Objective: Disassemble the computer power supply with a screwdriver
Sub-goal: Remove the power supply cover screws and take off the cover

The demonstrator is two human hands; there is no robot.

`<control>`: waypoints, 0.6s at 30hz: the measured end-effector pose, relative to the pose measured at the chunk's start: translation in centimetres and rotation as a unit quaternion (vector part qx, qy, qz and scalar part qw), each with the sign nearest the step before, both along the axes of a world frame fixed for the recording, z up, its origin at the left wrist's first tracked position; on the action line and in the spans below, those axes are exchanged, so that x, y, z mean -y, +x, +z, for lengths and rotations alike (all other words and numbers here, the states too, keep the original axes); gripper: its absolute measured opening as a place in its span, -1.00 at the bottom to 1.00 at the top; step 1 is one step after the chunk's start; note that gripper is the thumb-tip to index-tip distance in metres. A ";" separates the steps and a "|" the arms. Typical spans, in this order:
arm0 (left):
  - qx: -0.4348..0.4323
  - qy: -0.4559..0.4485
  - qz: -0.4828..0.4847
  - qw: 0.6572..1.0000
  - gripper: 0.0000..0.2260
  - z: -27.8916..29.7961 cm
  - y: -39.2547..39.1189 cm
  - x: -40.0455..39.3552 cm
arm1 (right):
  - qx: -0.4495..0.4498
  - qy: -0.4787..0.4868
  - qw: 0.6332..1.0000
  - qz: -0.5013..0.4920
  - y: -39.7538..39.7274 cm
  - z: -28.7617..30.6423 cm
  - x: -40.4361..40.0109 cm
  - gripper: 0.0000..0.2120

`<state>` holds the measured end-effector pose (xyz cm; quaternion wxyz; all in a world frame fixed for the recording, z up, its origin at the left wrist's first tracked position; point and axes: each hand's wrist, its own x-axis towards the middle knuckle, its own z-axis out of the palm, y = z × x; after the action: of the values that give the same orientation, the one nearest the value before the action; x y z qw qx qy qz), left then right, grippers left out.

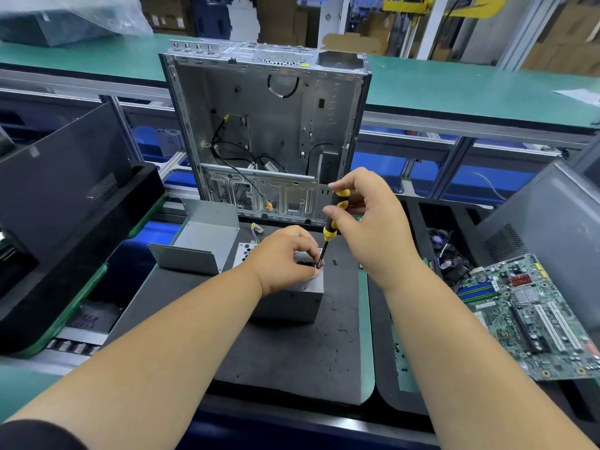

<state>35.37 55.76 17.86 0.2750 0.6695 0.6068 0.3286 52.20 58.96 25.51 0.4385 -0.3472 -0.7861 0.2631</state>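
A bent metal cover point(198, 245) is lying on the dark mat point(292, 352). The left hand point(285, 254) is pinching near the screwdriver tip on top of the gray power supply box point(289, 303), in the middle of the mat. The right hand point(367, 219) is pinching the yellow and black screwdriver point(331, 222), held almost straight up. A green circuit board point(532, 316) is lying at the right.

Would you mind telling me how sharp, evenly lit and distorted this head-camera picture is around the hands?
Head view: even overhead light with soft shadows; the screwdriver in the right hand and the power supply under the left hand are fairly sharp; wide-angle bending curves the green bench edges; the plastic bag at top left is blurred and glary.
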 end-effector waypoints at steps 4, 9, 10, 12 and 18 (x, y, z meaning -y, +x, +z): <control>0.003 0.004 0.012 1.000 -0.79 0.0 0.1 -0.1 | 0.015 -0.051 0.998 0.043 0.4 0.3 0.1 -0.71; -0.014 0.008 0.016 1.000 -0.79 -0.1 0.2 -0.2 | 0.028 -0.054 0.996 0.061 0.5 0.4 0.2 -0.59; -0.022 0.008 0.015 1.000 -0.80 -0.2 0.2 -0.2 | 0.024 -0.055 0.997 0.055 0.6 0.4 0.1 -0.60; -0.036 0.006 0.015 0.999 -0.81 -0.2 0.3 -0.3 | 0.028 -0.046 0.998 0.032 0.8 0.3 -0.2 -0.66; -0.034 0.011 0.016 0.999 -0.83 -0.4 0.4 -0.3 | 0.018 -0.005 1.000 -0.019 0.6 -0.1 -0.5 -0.70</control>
<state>35.82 56.05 17.47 0.2413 0.6734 0.6229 0.3166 52.84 59.44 25.41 0.4270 -0.3688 -0.7861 0.2524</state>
